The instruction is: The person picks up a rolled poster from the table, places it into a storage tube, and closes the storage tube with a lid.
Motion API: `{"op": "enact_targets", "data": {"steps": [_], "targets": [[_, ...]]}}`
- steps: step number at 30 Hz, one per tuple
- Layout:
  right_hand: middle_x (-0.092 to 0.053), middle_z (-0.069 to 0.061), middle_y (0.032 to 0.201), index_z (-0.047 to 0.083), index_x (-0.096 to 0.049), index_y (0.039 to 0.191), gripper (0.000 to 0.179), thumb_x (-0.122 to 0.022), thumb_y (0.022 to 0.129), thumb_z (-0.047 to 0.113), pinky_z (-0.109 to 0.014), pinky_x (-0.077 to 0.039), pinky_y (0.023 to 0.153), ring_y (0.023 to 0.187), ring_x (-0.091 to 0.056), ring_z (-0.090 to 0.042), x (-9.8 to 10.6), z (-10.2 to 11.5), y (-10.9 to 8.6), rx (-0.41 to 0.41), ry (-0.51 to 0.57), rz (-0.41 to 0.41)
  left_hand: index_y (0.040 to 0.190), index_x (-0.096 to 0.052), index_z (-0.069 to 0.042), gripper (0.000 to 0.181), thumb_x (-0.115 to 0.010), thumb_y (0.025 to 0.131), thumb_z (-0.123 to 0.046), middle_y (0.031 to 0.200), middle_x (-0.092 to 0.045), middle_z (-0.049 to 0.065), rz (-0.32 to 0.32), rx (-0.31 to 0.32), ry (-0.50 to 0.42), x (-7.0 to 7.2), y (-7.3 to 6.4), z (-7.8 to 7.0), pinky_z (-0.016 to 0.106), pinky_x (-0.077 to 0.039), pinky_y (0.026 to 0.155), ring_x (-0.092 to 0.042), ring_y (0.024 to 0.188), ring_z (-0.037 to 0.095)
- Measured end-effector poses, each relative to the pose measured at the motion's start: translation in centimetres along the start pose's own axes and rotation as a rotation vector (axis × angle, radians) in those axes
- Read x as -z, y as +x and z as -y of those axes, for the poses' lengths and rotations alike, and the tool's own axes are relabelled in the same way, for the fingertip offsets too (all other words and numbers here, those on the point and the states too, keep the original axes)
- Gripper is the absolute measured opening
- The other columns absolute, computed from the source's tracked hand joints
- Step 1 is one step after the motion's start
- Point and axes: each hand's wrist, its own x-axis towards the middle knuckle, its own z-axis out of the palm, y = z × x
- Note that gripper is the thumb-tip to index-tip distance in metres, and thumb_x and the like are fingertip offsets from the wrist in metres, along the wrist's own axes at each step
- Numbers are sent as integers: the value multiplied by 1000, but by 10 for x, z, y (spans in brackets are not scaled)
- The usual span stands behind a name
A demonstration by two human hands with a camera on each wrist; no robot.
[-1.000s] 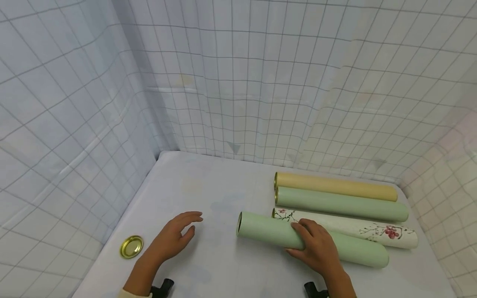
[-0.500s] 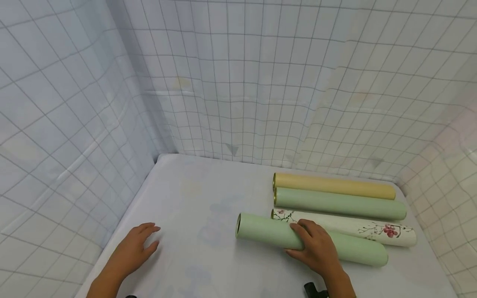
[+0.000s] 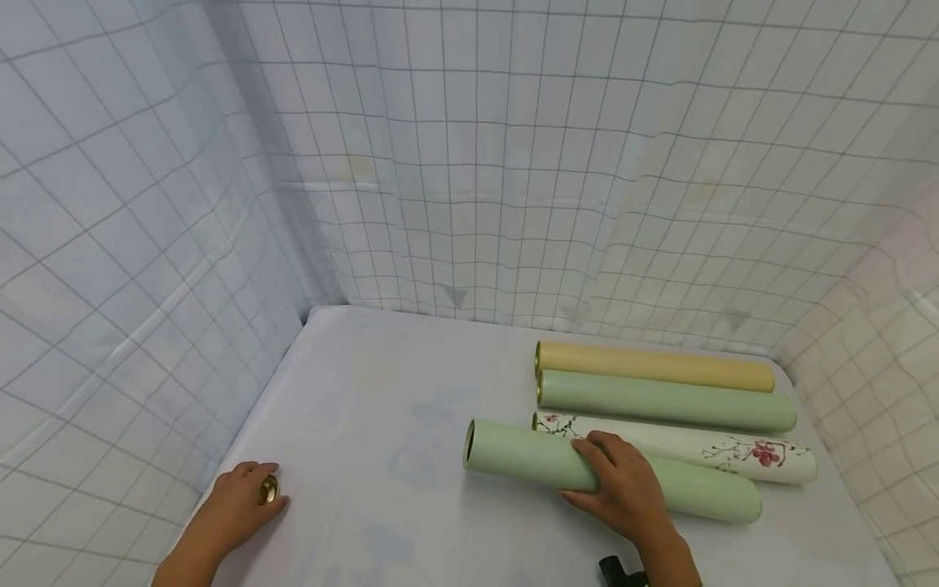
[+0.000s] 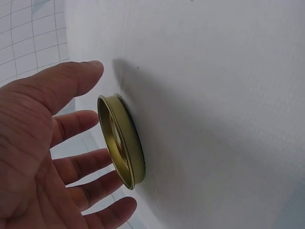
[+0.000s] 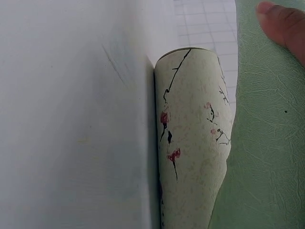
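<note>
At the left of the head view, my left hand (image 3: 231, 507) is around a small round gold metal lid (image 3: 268, 490) on the table. In the left wrist view the lid (image 4: 129, 143) stands between the spread thumb and the fingers; the thumb is apart from its rim. My right hand (image 3: 622, 486) grips a pale green tube (image 3: 513, 453) from above, near its middle. That tube's left end looks open and dark inside. In the right wrist view a fingertip (image 5: 276, 21) rests on the green tube (image 5: 271, 133), beside a white floral tube (image 5: 193, 124).
Behind the held tube lie the white floral tube (image 3: 734, 455), a second green tube (image 3: 660, 399) and a yellow tube (image 3: 653, 364), side by side. White cloth covers the table (image 3: 367, 408). Grid-patterned curtains (image 3: 469, 204) enclose its back and sides.
My left hand has moved left and down from mid-table to the gold lid. The right hand and its green tube have stayed in place.
</note>
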Motion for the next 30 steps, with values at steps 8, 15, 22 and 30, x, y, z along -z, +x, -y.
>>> {"op": "enact_targets", "data": {"steps": [8, 15, 22, 30], "targets": [[-63, -9, 109, 11, -67, 118, 84, -98, 47, 41, -46, -55, 71, 91, -63, -25, 0, 0, 0, -3, 5, -4, 121, -57, 11, 61, -78, 84, -32, 114, -51, 39, 34, 27, 2, -4, -1, 7, 61, -50, 72, -54, 93, 54], [-63, -9, 108, 11, -67, 119, 83, -98, 48, 42, -45, -55, 71, 90, -63, -25, 0, 0, 0, 2, 2, -10, 120, -57, 11, 58, -80, 83, -27, 110, -54, 36, 31, 27, 7, -2, -1, 6, 58, -52, 70, -56, 90, 50], [-63, -9, 108, 10, -67, 119, 85, -99, 45, 40, -46, -55, 71, 90, -63, -26, -1, -1, 0, 7, 6, -12, 120, -58, 10, 57, -80, 83, -28, 107, -55, 33, 37, 27, 4, -1, 1, 6, 57, -52, 69, -57, 91, 48], [-63, -10, 109, 10, -67, 119, 86, -99, 45, 41, -46, -55, 71, 91, -63, -26, -1, -1, -1, 0, 4, 2, 122, -60, 8, 56, -81, 82, -24, 110, -57, 31, -23, -20, -47, -3, 0, 0, 58, -54, 72, -58, 95, 49]]}}
